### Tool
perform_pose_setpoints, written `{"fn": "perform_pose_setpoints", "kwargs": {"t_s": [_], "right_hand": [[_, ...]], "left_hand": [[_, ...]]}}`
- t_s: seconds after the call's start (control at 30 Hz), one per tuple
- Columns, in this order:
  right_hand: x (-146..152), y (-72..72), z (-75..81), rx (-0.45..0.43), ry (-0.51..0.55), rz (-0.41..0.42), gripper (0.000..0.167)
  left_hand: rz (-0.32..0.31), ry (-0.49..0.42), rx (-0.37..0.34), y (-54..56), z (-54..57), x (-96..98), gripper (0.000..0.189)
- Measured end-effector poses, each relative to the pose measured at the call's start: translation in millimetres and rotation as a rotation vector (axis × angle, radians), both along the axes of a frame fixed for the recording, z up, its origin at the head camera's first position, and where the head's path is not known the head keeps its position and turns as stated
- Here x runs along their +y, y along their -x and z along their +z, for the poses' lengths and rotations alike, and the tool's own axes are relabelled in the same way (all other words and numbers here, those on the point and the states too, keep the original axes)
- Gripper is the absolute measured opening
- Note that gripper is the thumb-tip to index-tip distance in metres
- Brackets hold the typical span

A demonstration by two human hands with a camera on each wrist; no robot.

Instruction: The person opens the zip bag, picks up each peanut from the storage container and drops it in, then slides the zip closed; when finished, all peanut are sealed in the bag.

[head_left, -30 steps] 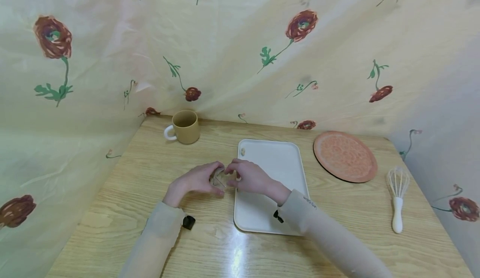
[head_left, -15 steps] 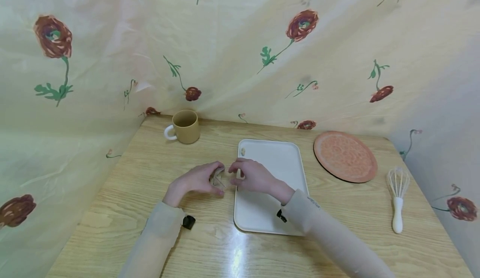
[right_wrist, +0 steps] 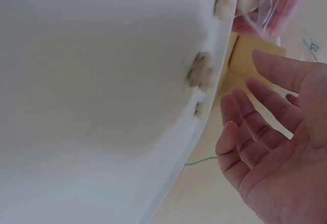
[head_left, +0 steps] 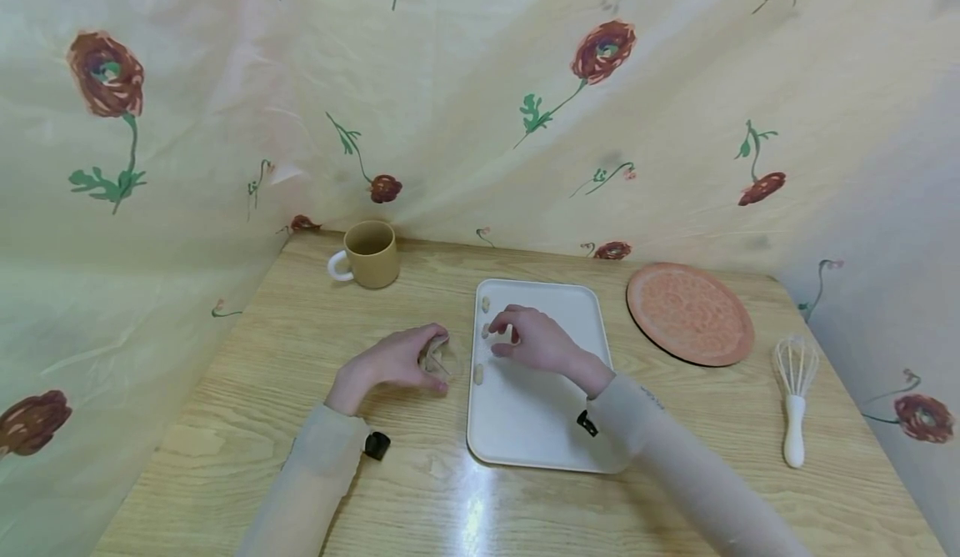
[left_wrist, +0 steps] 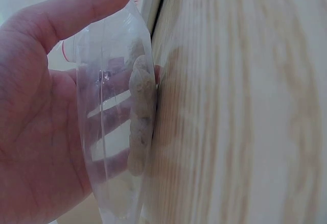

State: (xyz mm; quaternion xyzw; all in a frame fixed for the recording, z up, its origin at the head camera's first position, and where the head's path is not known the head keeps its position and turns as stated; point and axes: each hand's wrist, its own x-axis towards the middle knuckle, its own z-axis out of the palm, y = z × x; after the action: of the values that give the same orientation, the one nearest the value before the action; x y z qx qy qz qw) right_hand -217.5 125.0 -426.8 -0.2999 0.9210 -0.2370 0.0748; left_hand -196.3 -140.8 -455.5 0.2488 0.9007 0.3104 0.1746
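Note:
My left hand (head_left: 395, 362) grips a clear plastic bag (left_wrist: 110, 96) standing at table level, thumb on one side and fingers on the other. Unshelled peanuts (left_wrist: 142, 114) show through its film. Just right of it lies a white rectangular tray (head_left: 540, 444). My right hand (head_left: 542, 340) hovers above the tray's left half with fingers loosely bent; in the right wrist view nothing sits between thumb and fingers. Along the tray's left edge lie an upper peanut (head_left: 486, 304), a middle peanut or pair (head_left: 486, 331) close to the right fingertips, and a lower peanut (head_left: 478, 373).
A tan mug (head_left: 372, 255) with a white handle stands at the back left. On the right are a round orange-pink plate or mat (head_left: 690, 313) and a whisk (head_left: 796, 407) with a white handle. Floral cloth (head_left: 450, 123) hangs behind the wooden table (head_left: 262, 357).
My right hand has moved from beside the bag, right and slightly away, over the tray. Peanuts it covered before now show on the tray's left edge. The left hand stays put.

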Motion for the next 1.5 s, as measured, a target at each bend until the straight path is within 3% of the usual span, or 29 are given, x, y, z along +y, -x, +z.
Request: {"fn": "perform_pose_setpoints", "kwargs": {"t_s": [0.4, 1.03, 1.5], "right_hand": [[19.0, 7.2, -17.0, -0.003, -0.020, -0.006, 0.020], [18.7, 6.9, -21.3, -0.030, -0.009, 0.035, 0.016], [16.3, 6.5, -25.8, -0.026, -0.020, 0.018, 0.011]], "left_hand": [[-0.004, 0.000, -0.008, -0.1, 0.4, 0.4, 0.082], [-0.002, -0.009, -0.021, 0.0, 0.7, -0.6, 0.084], [-0.004, -0.010, -0.013, 0.4, 0.1, -0.7, 0.084]]}}
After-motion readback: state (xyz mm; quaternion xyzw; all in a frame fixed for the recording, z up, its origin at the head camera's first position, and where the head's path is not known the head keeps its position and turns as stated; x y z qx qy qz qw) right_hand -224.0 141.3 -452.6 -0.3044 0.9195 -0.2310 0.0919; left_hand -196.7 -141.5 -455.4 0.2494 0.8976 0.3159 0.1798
